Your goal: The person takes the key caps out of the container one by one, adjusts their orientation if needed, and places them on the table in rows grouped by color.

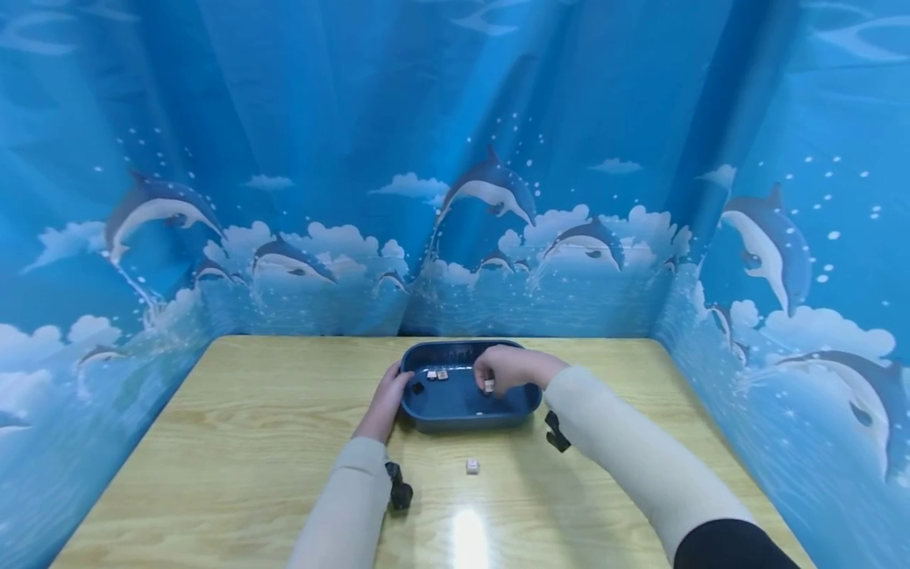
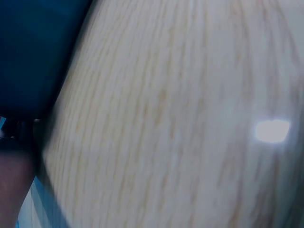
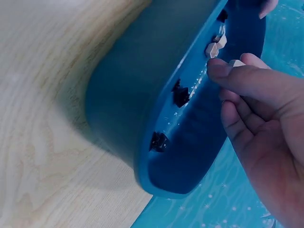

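A dark blue tray (image 1: 465,424) sits toward the back of the table. My left hand (image 1: 382,405) grips its left end, thumb over the rim. Above the tray's right half, my right hand (image 1: 517,368) pinches a small white keycap (image 3: 236,62) between thumb and index finger. Inside the tray lie a white keycap (image 1: 431,375), a second pale keycap (image 1: 443,374) beside it, and several black keycaps (image 3: 181,96). Another white keycap (image 1: 472,466) stands on the table in front of the tray. The left wrist view catches only part of the left hand.
The wooden table (image 1: 270,442) extends to both sides of the tray. A blue dolphin-print curtain (image 1: 320,197) hangs behind the table and along both sides. Light reflects off the tabletop near the front.
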The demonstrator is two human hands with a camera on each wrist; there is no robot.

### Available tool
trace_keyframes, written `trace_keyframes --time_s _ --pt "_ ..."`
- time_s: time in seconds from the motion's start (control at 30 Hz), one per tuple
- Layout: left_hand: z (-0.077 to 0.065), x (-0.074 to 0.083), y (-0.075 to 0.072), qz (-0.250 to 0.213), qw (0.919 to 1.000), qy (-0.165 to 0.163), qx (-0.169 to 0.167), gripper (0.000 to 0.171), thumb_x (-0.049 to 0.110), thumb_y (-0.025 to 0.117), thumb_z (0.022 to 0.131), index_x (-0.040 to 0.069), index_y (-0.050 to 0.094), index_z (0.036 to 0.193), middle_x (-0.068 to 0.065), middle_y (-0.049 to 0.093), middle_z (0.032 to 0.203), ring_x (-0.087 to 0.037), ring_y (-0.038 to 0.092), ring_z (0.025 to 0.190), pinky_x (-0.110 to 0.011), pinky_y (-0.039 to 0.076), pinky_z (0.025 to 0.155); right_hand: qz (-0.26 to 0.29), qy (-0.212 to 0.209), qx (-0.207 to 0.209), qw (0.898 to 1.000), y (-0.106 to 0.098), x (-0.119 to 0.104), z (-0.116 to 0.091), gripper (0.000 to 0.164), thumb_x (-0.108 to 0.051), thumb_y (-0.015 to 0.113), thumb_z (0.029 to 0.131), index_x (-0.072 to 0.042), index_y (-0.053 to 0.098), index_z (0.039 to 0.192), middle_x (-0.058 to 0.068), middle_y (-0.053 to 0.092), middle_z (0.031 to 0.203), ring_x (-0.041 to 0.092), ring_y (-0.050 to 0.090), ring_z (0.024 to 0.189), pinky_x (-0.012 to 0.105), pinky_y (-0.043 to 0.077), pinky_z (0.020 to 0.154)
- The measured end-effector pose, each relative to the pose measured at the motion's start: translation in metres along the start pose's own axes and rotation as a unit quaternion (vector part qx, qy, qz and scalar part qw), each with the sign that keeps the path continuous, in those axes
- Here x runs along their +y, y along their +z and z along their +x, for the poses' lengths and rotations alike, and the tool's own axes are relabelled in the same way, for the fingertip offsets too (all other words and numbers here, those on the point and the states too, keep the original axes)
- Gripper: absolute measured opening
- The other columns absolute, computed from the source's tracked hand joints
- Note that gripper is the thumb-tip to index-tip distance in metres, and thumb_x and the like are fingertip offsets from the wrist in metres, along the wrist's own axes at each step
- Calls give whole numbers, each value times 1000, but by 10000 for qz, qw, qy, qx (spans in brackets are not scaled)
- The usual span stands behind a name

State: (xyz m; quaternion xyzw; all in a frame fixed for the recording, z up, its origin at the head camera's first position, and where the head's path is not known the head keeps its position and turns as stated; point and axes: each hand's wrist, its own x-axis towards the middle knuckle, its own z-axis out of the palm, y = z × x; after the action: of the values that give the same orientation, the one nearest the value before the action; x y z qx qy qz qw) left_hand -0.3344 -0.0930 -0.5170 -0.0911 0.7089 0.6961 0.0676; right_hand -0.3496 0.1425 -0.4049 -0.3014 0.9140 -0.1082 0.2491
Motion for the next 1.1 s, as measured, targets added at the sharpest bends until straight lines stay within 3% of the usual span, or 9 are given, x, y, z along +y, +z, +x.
trace_keyframes --time_s 0.23,0.5,0.7,0.93,1.1 --pt "-2 2 1 12 9999 -147 -25 58 27 49 97 11 35 151 -14 30 156 -33 20 145 -52 14 117 346 -293 137 9989 2 -1 -20 19 8 67 82 -8 69 91 -4 59 80 12 47 68 29 42 57" --pt "-1 1 1 32 9999 -126 -55 59 28 47 98 9 31 152 -15 27 157 -35 18 145 -53 14 116 786 -672 456 9936 7 -5 -43 25 6 68 84 -18 69 89 -4 65 87 10 52 71 28 49 63" --pt "-2 1 0 77 9997 -205 -70 61 31 47 98 11 30 153 -14 26 158 -34 17 145 -53 13 117 1056 -706 852 9882 19 -8 -59 18 2 70 85 -14 72 93 -8 66 90 9 60 80 28 54 70" --pt "-3 1 -2 60 9997 -187 -135 61 35 47 97 14 31 152 -12 27 158 -33 17 146 -53 13 117 1431 -758 1524 9750 43 -14 -74 14 0 69 87 -10 71 96 -6 66 88 10 60 80 28 54 70" --pt "-4 0 -2 33 9998 -68 -172 59 33 47 98 13 32 152 -12 28 157 -32 17 146 -52 13 117 1830 -549 1981 9614 62 -16 -81 19 -2 70 87 -8 71 106 -5 66 90 11 61 82 26 55 71"
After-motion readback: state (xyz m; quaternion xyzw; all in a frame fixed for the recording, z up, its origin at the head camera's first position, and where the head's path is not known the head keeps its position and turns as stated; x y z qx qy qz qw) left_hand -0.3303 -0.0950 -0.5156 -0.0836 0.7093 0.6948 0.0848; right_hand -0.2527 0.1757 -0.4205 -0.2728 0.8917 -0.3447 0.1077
